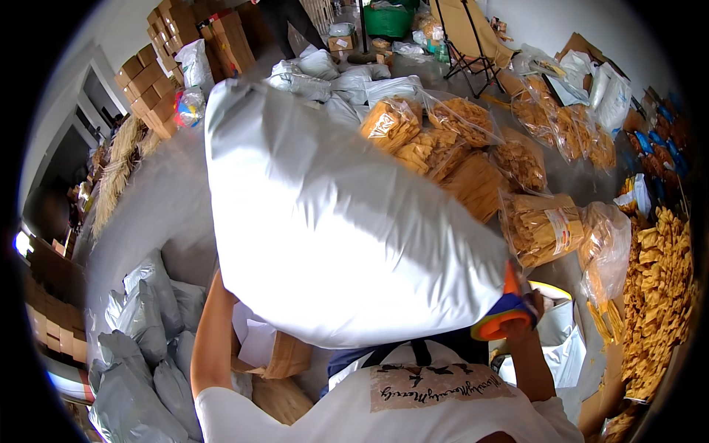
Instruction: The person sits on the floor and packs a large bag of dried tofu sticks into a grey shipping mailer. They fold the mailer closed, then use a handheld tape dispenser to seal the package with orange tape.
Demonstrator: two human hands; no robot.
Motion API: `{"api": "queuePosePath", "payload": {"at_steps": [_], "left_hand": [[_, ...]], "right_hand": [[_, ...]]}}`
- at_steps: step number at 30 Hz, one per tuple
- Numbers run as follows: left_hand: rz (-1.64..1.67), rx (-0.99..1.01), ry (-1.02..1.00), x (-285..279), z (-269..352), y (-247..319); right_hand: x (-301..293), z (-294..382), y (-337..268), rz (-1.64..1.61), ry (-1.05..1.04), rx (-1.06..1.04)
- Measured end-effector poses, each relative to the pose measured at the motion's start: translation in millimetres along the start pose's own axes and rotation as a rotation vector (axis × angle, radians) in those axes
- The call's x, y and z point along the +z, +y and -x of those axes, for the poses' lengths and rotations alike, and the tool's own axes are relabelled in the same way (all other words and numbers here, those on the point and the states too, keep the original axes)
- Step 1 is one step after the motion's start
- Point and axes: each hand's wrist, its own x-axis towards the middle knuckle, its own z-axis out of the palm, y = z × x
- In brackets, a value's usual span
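Note:
A large, full silver-white plastic sack (343, 221) is lifted in front of me and fills the middle of the view. Its near right corner ends at a blue and orange piece of material (507, 313), where my right hand (526, 318) grips, partly in shadow. The left forearm rises along the sack's left side, and my left hand is hidden behind it. Below the sack stands an open cardboard box (288, 354) with white sheets inside. On the right, near my right arm, is an open silver-white bag (559, 332) with a yellow rim.
Grey plastic sacks (133, 387) are heaped at lower left. Clear bags of tan dried strips (543, 227) lie at right, beside a tall stack of similar material (656, 299). Farther off are more white sacks (302, 83), cardboard boxes (149, 88), a folding chair (482, 33) and a standing person (293, 25).

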Motion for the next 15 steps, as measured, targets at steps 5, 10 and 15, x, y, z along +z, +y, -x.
{"api": "queuePosePath", "payload": {"at_steps": [5,10,15], "left_hand": [[0.213,-0.061,-0.096,61,-38,-17],[0.226,-0.092,-0.051,82,-49,-33],[-0.229,0.721,-0.129,146,40,77]], "right_hand": [[-33,-70,-44,-0.595,0.138,0.071],[-54,-136,-107,-0.97,-0.151,0.095],[41,-153,-151,-0.588,0.311,0.531]]}}
